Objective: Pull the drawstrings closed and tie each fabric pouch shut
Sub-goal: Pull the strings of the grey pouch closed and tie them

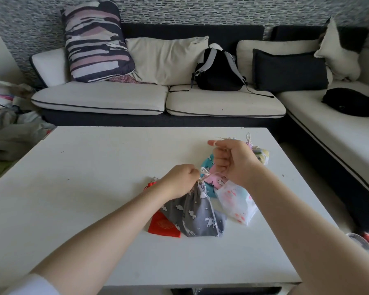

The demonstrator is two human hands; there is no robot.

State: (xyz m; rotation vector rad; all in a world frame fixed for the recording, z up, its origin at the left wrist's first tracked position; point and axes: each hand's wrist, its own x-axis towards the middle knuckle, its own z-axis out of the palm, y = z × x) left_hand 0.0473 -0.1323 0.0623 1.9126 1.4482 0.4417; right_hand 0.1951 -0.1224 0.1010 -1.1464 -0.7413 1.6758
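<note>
A grey pouch (197, 211) printed with white clouds and unicorns stands on a white table (94, 188), its neck gathered tight and its pale drawstring (205, 174) looped between two bare hands. The left hand (179, 180), fist closed, pinches the bunched neck from the pouch's 10 o'clock side, forearm reaching in from the lower left with a white sleeve (28, 284) at the frame's edge. The right hand (232, 160), raised higher at the pouch's 1 o'clock, is curled shut on the cord with its forefinger pointing out to the left; the two hands sit close but apart, joined only by the string. A red pouch (163, 225) lies partly under the grey one at its 8 o'clock. At 3 o'clock rests a white pouch (235, 201) with pink markings, touching a pink pouch (216, 182) and a turquoise pouch (207, 162), both partly hidden behind the right hand. Farther off at 1 o'clock, more small patterned pouches (262, 153) show past the knuckles, too covered to tell how many. Beyond the table, at 12 o'clock, a pale-cushioned sofa (158, 99) carries a striped pillow (96, 41) and a black backpack (218, 70); a black bag (349, 101) lies on the seat at the far right.
</note>
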